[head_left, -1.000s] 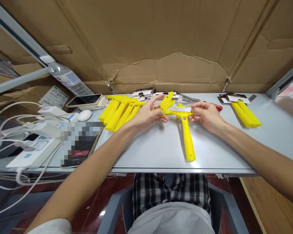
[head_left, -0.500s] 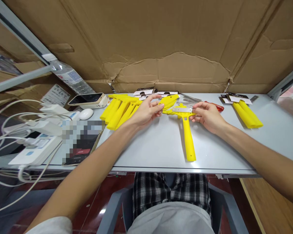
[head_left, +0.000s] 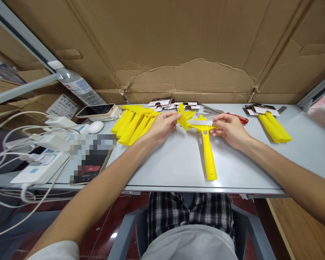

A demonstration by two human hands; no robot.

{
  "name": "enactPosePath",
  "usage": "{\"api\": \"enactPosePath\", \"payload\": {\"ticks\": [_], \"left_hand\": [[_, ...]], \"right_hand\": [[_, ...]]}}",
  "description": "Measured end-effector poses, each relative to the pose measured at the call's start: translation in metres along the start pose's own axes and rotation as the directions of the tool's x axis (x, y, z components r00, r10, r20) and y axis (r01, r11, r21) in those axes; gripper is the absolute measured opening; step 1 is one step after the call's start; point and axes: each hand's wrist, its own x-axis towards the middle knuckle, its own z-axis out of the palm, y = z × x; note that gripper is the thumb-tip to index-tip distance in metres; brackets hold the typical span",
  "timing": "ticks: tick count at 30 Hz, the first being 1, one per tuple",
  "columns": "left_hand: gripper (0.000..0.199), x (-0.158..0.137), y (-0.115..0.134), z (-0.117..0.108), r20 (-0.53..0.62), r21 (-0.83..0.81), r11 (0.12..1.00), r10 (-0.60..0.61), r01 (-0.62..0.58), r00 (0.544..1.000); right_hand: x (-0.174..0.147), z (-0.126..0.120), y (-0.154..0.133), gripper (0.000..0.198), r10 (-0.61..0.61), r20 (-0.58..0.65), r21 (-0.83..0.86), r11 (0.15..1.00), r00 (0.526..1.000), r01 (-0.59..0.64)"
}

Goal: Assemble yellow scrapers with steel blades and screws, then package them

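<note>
My left hand (head_left: 164, 124) pinches a small yellow plastic cover (head_left: 183, 117) between thumb and fingertips, turned nearly upright. To its right, my right hand (head_left: 230, 130) grips the head of a yellow scraper (head_left: 209, 155) at its right end. A metal blade (head_left: 202, 122) lies across that head, and the handle points toward me. More yellow plastic pieces (head_left: 190, 114) lie just behind, partly hidden by the cover. Several yellow scraper handles (head_left: 137, 124) are lined up left of my left hand.
Beyond my right hand lies a red-handled tool (head_left: 241, 118). Yellow handles with black-and-white cards (head_left: 274, 126) rest at right; more cards (head_left: 162, 103) lie at the back. A phone (head_left: 97, 110), mouse (head_left: 95, 127), power strip (head_left: 40, 168) and cables crowd the left. Cardboard (head_left: 189, 43) walls the back.
The yellow cover in my left hand has turned from lying sideways to nearly upright and shifted slightly left. My right hand and the scraper have hardly moved.
</note>
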Motion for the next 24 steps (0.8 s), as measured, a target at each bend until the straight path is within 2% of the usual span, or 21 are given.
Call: {"api": "enactPosePath", "payload": {"ticks": [3, 6, 8, 10, 13, 16, 19, 24], "left_hand": [[0.021, -0.004, 0.003, 0.0, 0.012, -0.032, 0.999, -0.024, 0.025, 1.0], [0.057, -0.009, 0.007, 0.002, 0.018, -0.082, 0.995, -0.05, 0.051, 0.999], [0.07, -0.011, 0.008, 0.004, 0.052, -0.091, 0.995, -0.046, 0.051, 0.998], [0.06, -0.012, 0.009, 0.006, 0.066, -0.098, 0.994, -0.05, 0.056, 0.997], [0.031, -0.01, 0.007, 0.009, 0.036, -0.121, 0.989, -0.08, 0.084, 0.996], [0.018, -0.009, 0.003, 0.01, 0.02, -0.141, 0.989, -0.043, 0.046, 0.999], [0.019, -0.008, 0.0, 0.009, 0.041, -0.152, 0.988, 0.034, -0.027, 0.999], [0.046, -0.01, 0.002, 0.006, 0.053, -0.147, 0.989, 0.044, -0.036, 0.998]], "right_hand": [[-0.001, 0.001, 0.0, 0.039, 0.006, -0.001, -0.002, 1.0, 1.0, -0.006], [-0.001, 0.002, 0.0, 0.037, 0.009, 0.008, -0.008, 1.0, 1.0, -0.009], [-0.001, 0.002, 0.001, 0.036, 0.007, 0.016, -0.015, 1.0, 1.0, -0.007], [-0.001, 0.001, 0.002, 0.039, 0.011, 0.018, -0.021, 1.0, 1.0, -0.011], [-0.001, 0.001, 0.002, 0.049, 0.015, 0.02, -0.021, 1.0, 1.0, -0.015], [-0.001, 0.0, 0.003, 0.048, 0.018, 0.028, -0.016, 1.0, 0.999, -0.017], [0.0, -0.001, 0.004, 0.045, 0.02, 0.031, -0.006, 1.0, 0.999, -0.02], [0.0, -0.002, 0.005, 0.042, 0.016, 0.031, 0.006, 1.0, 0.999, -0.016]]}}
